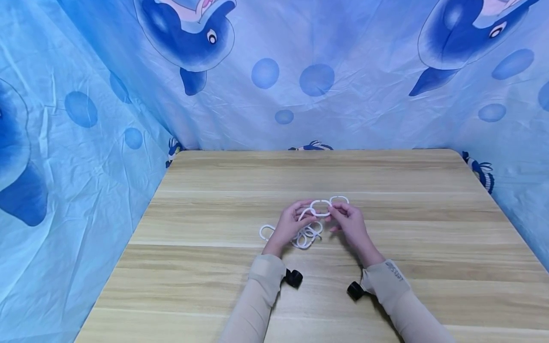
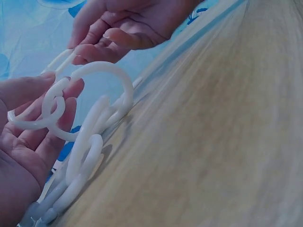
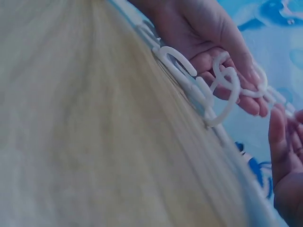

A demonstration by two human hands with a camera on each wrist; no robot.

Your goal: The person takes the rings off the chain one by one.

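Over the middle of the table, my left hand [image 1: 291,223] pinches a white plastic shower curtain ring [image 1: 320,215] between thumb and fingers. My right hand [image 1: 350,224] grips the same linked run from the other side, thumb and fingertips at the ring's right end. Another white ring [image 1: 339,196] shows just beyond the right fingers. From the left hand a hooked-on ring [image 2: 106,66] hangs down toward a heap of linked rings [image 1: 302,247] on the wood. In the right wrist view, the gap in one hanging ring [image 3: 232,101] shows.
A single ring end [image 1: 266,226] pokes out left of the left wrist. The wood-grain table [image 1: 193,286] stretches out on all sides. Behind it hangs a blue curtain [image 1: 369,109] with printed dolphins. Small black cameras [image 1: 294,278] are strapped at both wrists.
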